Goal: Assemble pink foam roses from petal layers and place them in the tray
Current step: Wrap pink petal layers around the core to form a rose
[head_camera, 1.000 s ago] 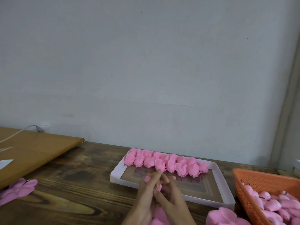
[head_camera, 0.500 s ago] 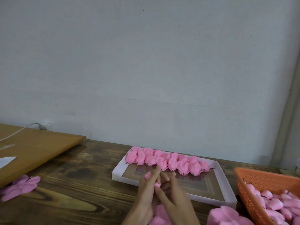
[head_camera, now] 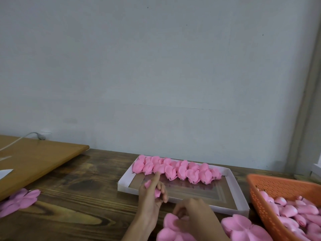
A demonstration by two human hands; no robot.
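My left hand (head_camera: 152,193) is raised over the tray's near edge, fingers curled round a small pink foam rose bud (head_camera: 157,191), index finger pointing up. My right hand (head_camera: 192,215) is lower and nearer, fingers reaching down onto a flat pink petal layer (head_camera: 169,229) on the table; whether it grips the layer is unclear. The shallow white tray (head_camera: 240,192) lies beyond, with a row of several finished pink roses (head_camera: 175,168) along its far side.
An orange plastic basket (head_camera: 260,190) of pink buds stands at the right. More flat petal layers (head_camera: 243,227) lie beside it, and another pile of petal layers (head_camera: 19,200) lies at the left. A light wooden board (head_camera: 40,159) with a cable sits at the far left.
My hands were joined round the bud; now the right hand has dropped down toward me onto the petal layer, while the left keeps the bud. The view tilted slightly.
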